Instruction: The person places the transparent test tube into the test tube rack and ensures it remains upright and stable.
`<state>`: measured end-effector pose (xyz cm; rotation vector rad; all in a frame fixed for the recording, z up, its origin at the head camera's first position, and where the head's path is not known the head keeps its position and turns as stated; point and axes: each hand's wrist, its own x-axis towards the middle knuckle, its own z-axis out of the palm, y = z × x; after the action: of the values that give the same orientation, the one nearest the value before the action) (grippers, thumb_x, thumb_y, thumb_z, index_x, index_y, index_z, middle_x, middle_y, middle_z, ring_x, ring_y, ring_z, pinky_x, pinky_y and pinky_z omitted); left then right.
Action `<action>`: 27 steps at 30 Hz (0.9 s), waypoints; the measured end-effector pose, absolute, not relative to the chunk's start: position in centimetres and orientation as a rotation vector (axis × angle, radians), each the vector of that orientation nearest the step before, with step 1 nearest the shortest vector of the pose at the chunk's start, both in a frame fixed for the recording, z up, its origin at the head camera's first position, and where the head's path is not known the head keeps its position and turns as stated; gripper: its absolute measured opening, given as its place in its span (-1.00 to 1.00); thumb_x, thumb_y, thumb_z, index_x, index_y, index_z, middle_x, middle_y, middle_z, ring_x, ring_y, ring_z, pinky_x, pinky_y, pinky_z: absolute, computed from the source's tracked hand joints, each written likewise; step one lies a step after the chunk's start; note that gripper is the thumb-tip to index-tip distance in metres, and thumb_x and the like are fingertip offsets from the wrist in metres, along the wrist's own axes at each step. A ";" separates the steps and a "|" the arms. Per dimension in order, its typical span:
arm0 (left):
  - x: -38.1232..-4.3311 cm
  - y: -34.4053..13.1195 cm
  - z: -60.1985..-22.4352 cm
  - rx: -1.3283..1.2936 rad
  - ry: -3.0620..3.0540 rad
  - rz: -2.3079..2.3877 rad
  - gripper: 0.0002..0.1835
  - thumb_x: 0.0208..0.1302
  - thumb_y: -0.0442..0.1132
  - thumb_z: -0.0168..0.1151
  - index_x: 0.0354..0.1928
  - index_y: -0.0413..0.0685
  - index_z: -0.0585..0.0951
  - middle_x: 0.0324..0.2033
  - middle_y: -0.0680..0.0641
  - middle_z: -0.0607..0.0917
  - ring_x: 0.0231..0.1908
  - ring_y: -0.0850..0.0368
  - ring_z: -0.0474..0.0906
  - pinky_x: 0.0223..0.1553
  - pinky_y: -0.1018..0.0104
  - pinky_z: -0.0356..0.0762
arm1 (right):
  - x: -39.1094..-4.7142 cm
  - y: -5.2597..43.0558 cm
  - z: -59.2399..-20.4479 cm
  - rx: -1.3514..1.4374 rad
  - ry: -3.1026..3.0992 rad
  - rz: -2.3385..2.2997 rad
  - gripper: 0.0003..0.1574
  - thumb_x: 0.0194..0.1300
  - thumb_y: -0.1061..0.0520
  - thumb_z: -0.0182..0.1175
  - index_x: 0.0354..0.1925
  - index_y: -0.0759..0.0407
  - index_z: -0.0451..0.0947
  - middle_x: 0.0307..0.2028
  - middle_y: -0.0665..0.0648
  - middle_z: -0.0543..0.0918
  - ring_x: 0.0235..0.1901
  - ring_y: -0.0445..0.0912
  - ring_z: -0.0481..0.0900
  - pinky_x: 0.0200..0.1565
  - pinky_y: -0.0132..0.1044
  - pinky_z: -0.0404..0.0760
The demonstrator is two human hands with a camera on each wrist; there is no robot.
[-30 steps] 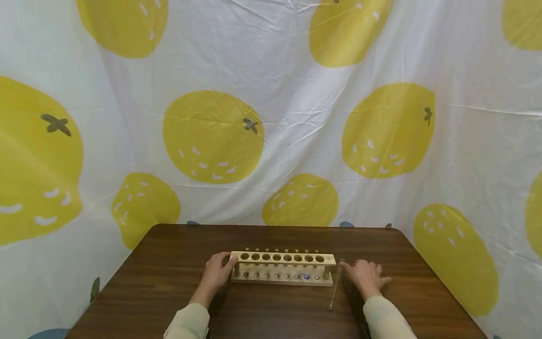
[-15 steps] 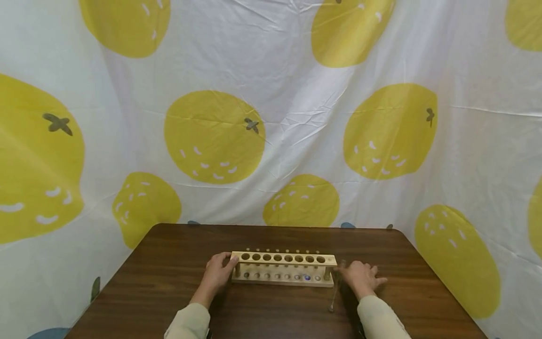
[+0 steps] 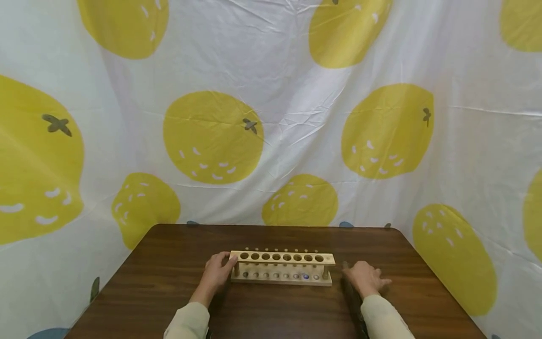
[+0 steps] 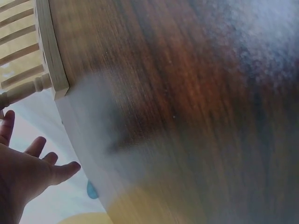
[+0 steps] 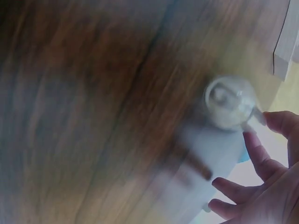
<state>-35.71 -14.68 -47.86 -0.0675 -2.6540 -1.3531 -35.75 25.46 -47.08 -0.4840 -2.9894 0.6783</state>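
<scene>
A: Read your clock from the wooden rack, twelve at the far side. What lies nearest you?

B: Your pale sleeves, at eight and four. At nine, your left hand grips the rack's left end, thumb on top, probably to stop it sliding.

A: And at three?

B: Your right hand pinches a clear, round-ended piece between thumb and one finger, the others spread, presumably for a light hold. Blur hides its full shape from you.

A: What stands in your way?

B: The rack's right end post, just beside that hand but apart from it. The rack stands mid-board on your brown table, a blue spot in its base towards four, a row of pegs along twelve.

A: Beyond?

B: A fruit-print curtain, closing off your twelve o'clock.
</scene>
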 end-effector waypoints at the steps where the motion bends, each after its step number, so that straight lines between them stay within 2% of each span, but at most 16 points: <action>1: -35.8 -14.7 -47.8 -0.069 -2.656 -1.349 -0.45 0.30 0.08 0.01 0.11 -0.24 0.44 0.16 -0.34 0.33 0.20 -0.33 0.11 0.10 -0.23 0.14 | -35.8 25.6 -46.9 -0.480 -2.990 0.684 -0.34 0.18 -0.26 0.01 -0.26 0.33 0.59 -0.03 0.54 0.45 0.06 0.54 0.11 -0.05 0.56 -0.22; 4: -36.0 -14.6 -47.7 -0.077 -2.657 -1.342 -0.44 0.30 0.09 0.01 0.11 -0.24 0.44 0.16 -0.34 0.34 0.20 -0.33 0.12 0.11 -0.22 0.14 | -35.9 26.3 -46.4 -0.483 -2.967 0.715 -0.31 0.18 -0.29 -0.01 -0.32 0.32 0.60 -0.08 0.51 0.49 0.03 0.52 0.18 -0.05 0.56 -0.22; 8: -36.1 -14.6 -47.5 -0.084 -2.662 -1.346 -0.44 0.31 0.06 0.01 0.13 -0.26 0.42 0.16 -0.35 0.33 0.20 -0.34 0.12 0.11 -0.21 0.15 | -36.2 26.9 -46.0 -0.487 -2.895 0.796 -0.40 0.13 -0.28 0.03 -0.40 0.21 0.63 -0.15 0.38 0.58 -0.02 0.43 0.31 -0.03 0.53 -0.19; 13: -35.9 -14.7 -47.7 -0.081 -2.670 -1.333 -0.44 0.31 0.05 0.01 0.12 -0.30 0.42 0.13 -0.36 0.36 0.18 -0.33 0.16 0.11 -0.20 0.17 | -36.4 26.9 -45.6 -0.416 -2.737 0.958 -0.50 0.13 -0.23 0.06 -0.27 0.11 0.66 -0.15 0.23 0.62 -0.08 0.27 0.45 -0.03 0.46 -0.09; 17: -35.8 -14.7 -47.8 -0.094 -2.654 -1.325 -0.45 0.31 0.03 0.01 0.11 -0.31 0.43 0.12 -0.36 0.38 0.17 -0.34 0.18 0.11 -0.20 0.17 | -36.4 26.6 -44.7 -0.353 -2.590 1.030 -0.48 0.18 -0.21 0.06 -0.17 0.15 0.63 -0.13 0.23 0.62 -0.11 0.21 0.48 -0.07 0.29 0.07; 21: -35.7 -14.6 -47.7 -0.097 -2.639 -1.332 -0.48 0.31 0.01 0.02 0.09 -0.31 0.45 0.11 -0.36 0.40 0.16 -0.33 0.20 0.11 -0.19 0.17 | -36.5 26.5 -43.4 -0.331 -2.463 1.040 -0.53 0.20 -0.18 0.07 -0.19 0.14 0.63 -0.17 0.21 0.63 -0.13 0.17 0.50 -0.09 0.16 0.16; 24: -35.7 -14.4 -47.7 -0.077 -2.630 -1.358 -0.49 0.31 0.01 0.02 0.09 -0.28 0.46 0.12 -0.36 0.38 0.17 -0.34 0.19 0.11 -0.20 0.16 | -36.6 26.4 -42.4 -0.308 -2.351 1.068 -0.56 0.20 -0.16 0.09 -0.22 0.13 0.65 -0.11 0.19 0.61 -0.06 0.12 0.48 0.01 0.13 0.16; 27: -35.6 -14.4 -47.7 -0.056 -2.622 -1.391 -0.50 0.31 0.02 0.02 0.09 -0.25 0.46 0.14 -0.35 0.36 0.18 -0.35 0.17 0.11 -0.23 0.14 | -36.6 26.1 -41.2 -0.275 -2.262 1.105 -0.53 0.21 -0.18 0.08 -0.21 0.16 0.65 0.04 0.21 0.52 0.10 0.09 0.39 0.14 0.10 0.09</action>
<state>-35.65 -14.37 -47.72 -0.0563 -2.6219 -1.3910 -36.60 26.10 -41.23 -0.2755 -2.2620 1.1055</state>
